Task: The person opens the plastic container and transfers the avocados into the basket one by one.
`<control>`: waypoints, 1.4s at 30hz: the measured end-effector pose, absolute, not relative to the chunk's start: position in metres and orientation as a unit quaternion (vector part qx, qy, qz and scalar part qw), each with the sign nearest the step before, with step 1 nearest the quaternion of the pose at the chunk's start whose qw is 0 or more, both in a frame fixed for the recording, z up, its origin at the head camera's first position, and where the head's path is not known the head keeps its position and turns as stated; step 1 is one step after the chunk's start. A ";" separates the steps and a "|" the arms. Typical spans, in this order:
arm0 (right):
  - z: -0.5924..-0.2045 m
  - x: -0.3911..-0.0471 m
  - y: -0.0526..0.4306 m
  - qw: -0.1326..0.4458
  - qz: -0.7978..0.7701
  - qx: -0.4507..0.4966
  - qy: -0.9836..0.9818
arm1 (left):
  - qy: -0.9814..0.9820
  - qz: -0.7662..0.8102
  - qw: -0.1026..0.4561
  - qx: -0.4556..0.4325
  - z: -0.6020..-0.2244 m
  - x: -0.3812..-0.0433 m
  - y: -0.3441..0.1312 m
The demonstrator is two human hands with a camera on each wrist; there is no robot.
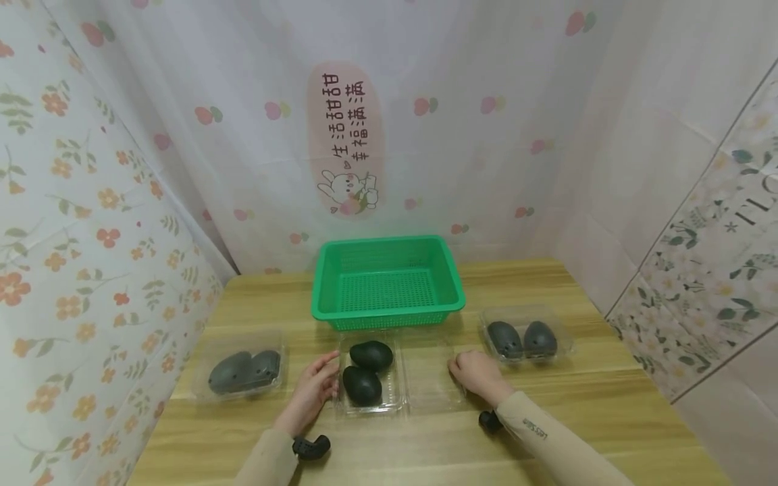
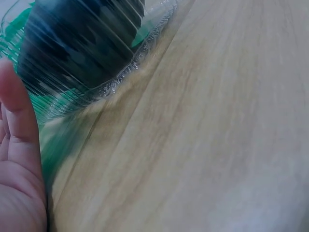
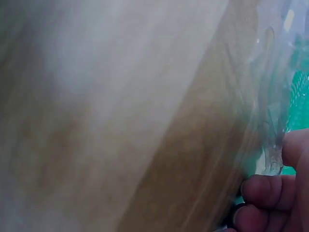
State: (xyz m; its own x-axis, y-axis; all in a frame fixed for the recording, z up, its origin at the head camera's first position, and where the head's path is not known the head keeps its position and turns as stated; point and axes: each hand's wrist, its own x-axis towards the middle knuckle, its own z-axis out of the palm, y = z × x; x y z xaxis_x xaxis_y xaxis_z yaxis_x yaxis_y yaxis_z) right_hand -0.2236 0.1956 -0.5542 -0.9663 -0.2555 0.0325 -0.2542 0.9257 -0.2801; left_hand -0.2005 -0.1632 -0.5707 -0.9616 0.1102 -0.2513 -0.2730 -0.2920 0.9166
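Two dark avocados [image 1: 362,386] lie in the tray half of a clear plastic clamshell box [image 1: 389,409], whose lid [image 1: 433,378] is folded out to the right. My left hand [image 1: 315,390] is at the tray's left side, fingers loosely extended by its wall. In the left wrist view the thumb side of that hand [image 2: 19,159] shows beside the ribbed plastic, an avocado [image 2: 79,41] behind it. My right hand [image 1: 480,375] pinches the lid's outer right edge. Up close in the right wrist view, thumb and curled fingers [image 3: 263,191] hold the clear rim [image 3: 273,159].
A green plastic basket [image 1: 389,316] stands behind the clamshell box. Closed clear boxes with two avocados each sit at left [image 1: 240,395] and right [image 1: 556,317]. All rest on a wooden table [image 1: 425,452], with patterned curtains [image 1: 389,135] behind and at the sides.
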 end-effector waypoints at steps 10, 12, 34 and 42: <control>-0.551 -0.227 0.196 0.004 -0.172 -0.106 0.979 | 0.588 0.801 0.110 -0.043 -0.575 -0.202 -0.165; -0.547 -0.226 0.195 -0.005 -0.180 -0.104 0.978 | 0.589 0.800 0.108 -0.036 -0.574 -0.202 -0.165; -0.476 -0.231 0.135 -0.012 -0.226 -0.237 0.945 | 0.572 0.810 0.113 -0.056 -0.575 -0.200 -0.166; -0.485 -0.234 0.115 -0.021 -0.230 -0.291 0.928 | 0.577 0.807 0.114 -0.052 -0.575 -0.200 -0.166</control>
